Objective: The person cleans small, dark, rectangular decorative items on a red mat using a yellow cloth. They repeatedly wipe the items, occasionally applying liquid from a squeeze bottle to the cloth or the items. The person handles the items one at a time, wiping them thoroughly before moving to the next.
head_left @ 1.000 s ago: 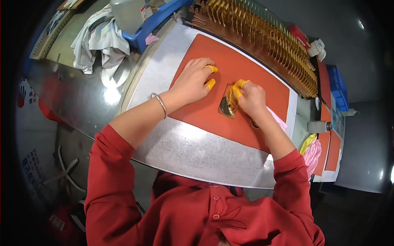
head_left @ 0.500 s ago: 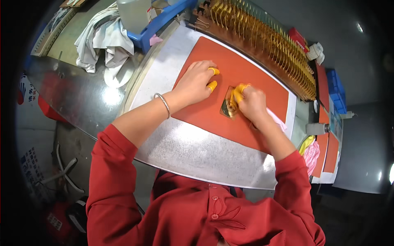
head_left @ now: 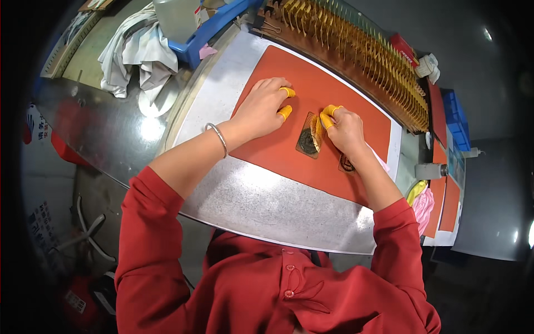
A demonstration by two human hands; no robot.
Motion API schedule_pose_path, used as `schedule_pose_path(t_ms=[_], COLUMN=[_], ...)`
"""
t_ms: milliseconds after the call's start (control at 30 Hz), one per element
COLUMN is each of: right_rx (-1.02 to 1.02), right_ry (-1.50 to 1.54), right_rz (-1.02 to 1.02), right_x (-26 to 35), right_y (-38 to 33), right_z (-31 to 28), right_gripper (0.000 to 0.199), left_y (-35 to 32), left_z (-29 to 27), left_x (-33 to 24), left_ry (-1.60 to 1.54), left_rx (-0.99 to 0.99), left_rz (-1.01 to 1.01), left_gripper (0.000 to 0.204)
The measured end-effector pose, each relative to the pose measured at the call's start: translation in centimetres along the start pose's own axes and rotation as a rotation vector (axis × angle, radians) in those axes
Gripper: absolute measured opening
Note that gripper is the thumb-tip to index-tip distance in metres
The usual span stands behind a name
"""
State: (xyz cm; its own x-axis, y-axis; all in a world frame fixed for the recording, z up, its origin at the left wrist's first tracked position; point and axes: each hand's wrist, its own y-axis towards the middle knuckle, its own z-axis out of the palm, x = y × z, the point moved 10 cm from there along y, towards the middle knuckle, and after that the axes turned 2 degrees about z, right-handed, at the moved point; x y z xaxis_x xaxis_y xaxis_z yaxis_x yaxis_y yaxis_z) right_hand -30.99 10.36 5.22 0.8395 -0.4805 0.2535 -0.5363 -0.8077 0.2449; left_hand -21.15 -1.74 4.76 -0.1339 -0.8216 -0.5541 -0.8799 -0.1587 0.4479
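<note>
We rest our left grip point(head_left: 266, 108) on the orange mat point(head_left: 267, 149), its thumb and forefinger apart in yellow covers point(head_left: 285, 113). Our right grip point(head_left: 347, 131) pinches just beside the upper right edge of a dark-patterned plate point(head_left: 307, 142); what it holds, we cannot tell. Below it lies a second patterned plate point(head_left: 345, 163); beyond both grips stand golden pieces point(head_left: 356, 58) in a row.

A shiny metal bench point(head_left: 105, 131) bears a bright glare point(head_left: 151, 129); pale crossed legs point(head_left: 86, 232) show against grey floor point(head_left: 103, 195) below. At right is probably a grey wall point(head_left: 489, 189).
</note>
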Motion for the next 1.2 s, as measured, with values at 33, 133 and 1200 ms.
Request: schedule_pose_path(t_ms=[33, 133, 1200], right_rx=[0.032, 0.078, 0.137], right_ry=[-0.004, 0.079, 0.123], right_rz=[-0.018, -0.035, -0.294], right_x=[0.3, 1.4, 4.0], right_y=[-0.5, -1.7, -0.3], right_z=[0.4, 0.3, 1.0], right_gripper=[0.011, 0.014, 0.013], left_y=[-0.1, 0.0, 0.3], left_z=[0.2, 0.4, 0.4], left_x=[0.0, -0.3, 0.1], left_ry=[-0.002, -0.011, 0.005], left_rx=[0.010, 0.002, -0.012], left_rz=[0.002, 0.008, 0.036], left_gripper=[0.028, 0.027, 0.029])
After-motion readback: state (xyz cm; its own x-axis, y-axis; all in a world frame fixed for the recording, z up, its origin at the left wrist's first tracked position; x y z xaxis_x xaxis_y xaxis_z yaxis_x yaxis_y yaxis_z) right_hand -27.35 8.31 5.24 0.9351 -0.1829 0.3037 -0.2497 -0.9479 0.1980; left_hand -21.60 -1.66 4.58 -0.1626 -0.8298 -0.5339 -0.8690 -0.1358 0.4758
